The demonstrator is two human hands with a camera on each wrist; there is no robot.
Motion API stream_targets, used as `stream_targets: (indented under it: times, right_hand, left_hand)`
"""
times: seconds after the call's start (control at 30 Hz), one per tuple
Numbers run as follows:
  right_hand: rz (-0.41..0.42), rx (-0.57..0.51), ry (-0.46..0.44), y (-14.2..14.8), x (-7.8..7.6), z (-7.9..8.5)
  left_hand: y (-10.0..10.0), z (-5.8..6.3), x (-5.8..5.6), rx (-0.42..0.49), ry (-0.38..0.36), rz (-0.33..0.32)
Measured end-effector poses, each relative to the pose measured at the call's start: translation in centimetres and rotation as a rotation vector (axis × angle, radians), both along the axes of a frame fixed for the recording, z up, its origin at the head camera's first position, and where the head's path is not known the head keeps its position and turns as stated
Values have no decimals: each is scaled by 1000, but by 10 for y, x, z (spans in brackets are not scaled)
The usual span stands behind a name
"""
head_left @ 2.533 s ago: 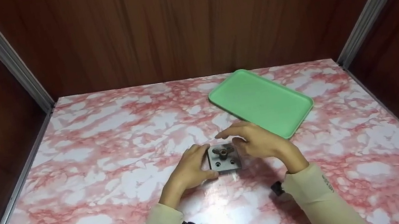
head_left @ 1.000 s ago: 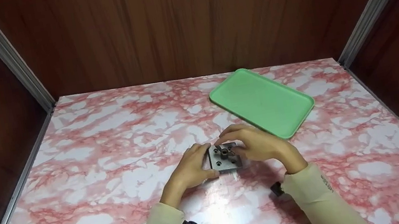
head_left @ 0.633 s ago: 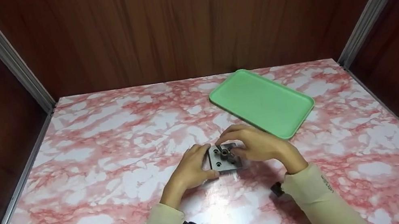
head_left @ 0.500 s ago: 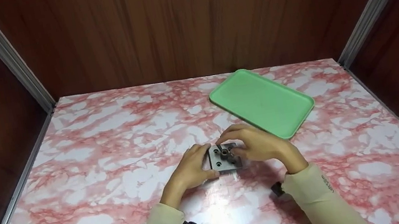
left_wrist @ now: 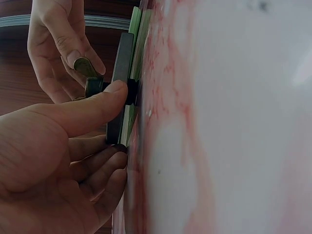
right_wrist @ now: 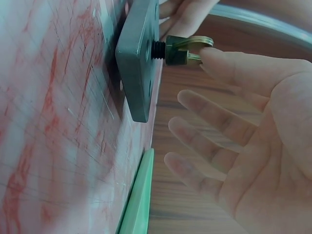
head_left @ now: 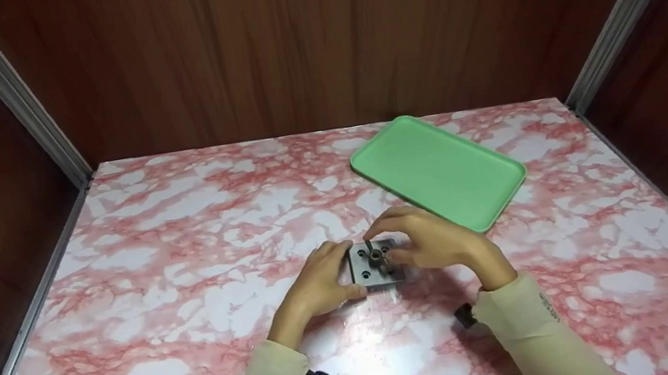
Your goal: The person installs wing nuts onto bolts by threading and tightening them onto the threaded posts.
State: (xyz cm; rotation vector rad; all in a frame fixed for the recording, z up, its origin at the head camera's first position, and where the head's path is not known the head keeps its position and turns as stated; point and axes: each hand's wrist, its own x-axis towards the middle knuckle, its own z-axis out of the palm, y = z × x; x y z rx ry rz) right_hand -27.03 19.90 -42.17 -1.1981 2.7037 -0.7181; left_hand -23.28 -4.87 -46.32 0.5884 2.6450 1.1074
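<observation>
A dark square metal plate [head_left: 377, 274] with several holes is gripped at its left edge by my left hand [head_left: 321, 280], thumb on the near side and fingers on the far side. From its middle rises a black threaded bolt [right_wrist: 158, 50] carrying a brass-coloured wing nut [right_wrist: 178, 49]. My right hand [head_left: 429, 239] holds the wings of the wing nut between thumb and index finger. Its other fingers spread loosely in the right wrist view. In the left wrist view the plate stands off the table, with a black bolt end beneath it.
A light green tray [head_left: 441, 172] lies behind and to the right of the plate, close to my right hand. Pink-and-white marbled tabletop [head_left: 182, 262] surrounds everything. Dark wooden panels [head_left: 295, 43] enclose the back and sides.
My right hand has come slightly left onto the wing nut, whose wings have turned from sideways to roughly front-to-back. My left hand and the plate have stayed almost still.
</observation>
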Motion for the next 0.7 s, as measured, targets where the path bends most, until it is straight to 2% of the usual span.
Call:
stream_targets:
  times: [0.17,0.7]
  right_hand:
    - [-22,9,-18,1,0,0]
    - [-82,5,2,-1,1,-4]
  left_hand:
    - [0,1,1,5,-8,6]
    - [0,0,1,15,10,1]
